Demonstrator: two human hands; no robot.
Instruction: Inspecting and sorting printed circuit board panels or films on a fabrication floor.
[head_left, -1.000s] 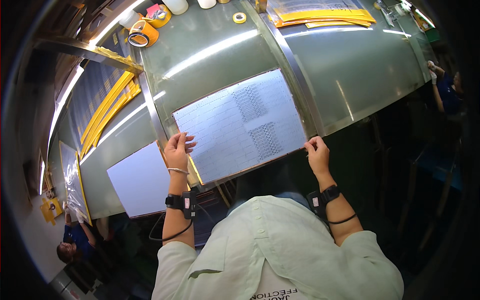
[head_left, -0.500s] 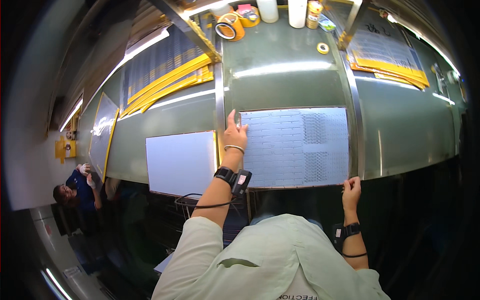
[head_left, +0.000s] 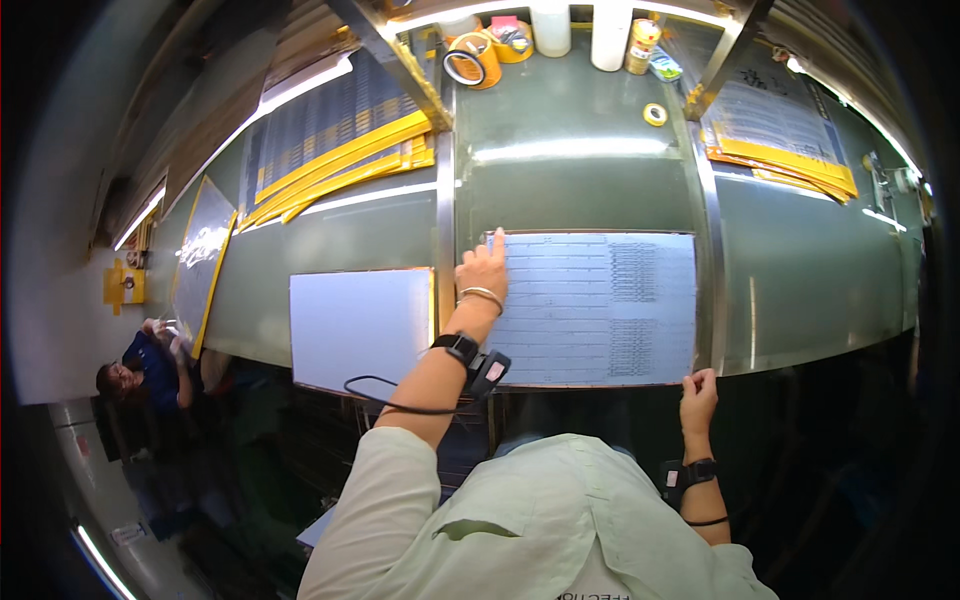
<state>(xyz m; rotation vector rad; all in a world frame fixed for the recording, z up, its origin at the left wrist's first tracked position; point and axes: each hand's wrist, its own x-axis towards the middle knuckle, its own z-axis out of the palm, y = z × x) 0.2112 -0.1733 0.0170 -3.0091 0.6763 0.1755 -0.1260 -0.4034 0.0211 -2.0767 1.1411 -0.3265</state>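
A flat rectangular panel (head_left: 560,310), pale blue with rows of fine dark lines and a copper-coloured rim, lies on the green bench in front of me. My left hand (head_left: 484,268) rests at its far left corner, index finger stretched along the corner and the palm over the left edge. At the near right corner, the fingers of my right hand (head_left: 698,398) are pinched together on the panel's edge. Left of it lies a second panel (head_left: 362,328), plain and pale, with a yellow strip along its right side. My left forearm crosses between the two panels.
Orange tape rolls (head_left: 473,62), white bottles (head_left: 611,38) and a small yellow tape roll (head_left: 655,115) stand at the back. Yellow-edged film sheets (head_left: 340,150) lie left, more (head_left: 785,150) right. Metal posts (head_left: 400,70) rise from the bench. A co-worker (head_left: 155,365) handles a sheet at far left.
My left hand has shifted slightly right, its index finger now on the panel's far left corner. My right hand stays at the near right corner. The whole view has tilted slightly.
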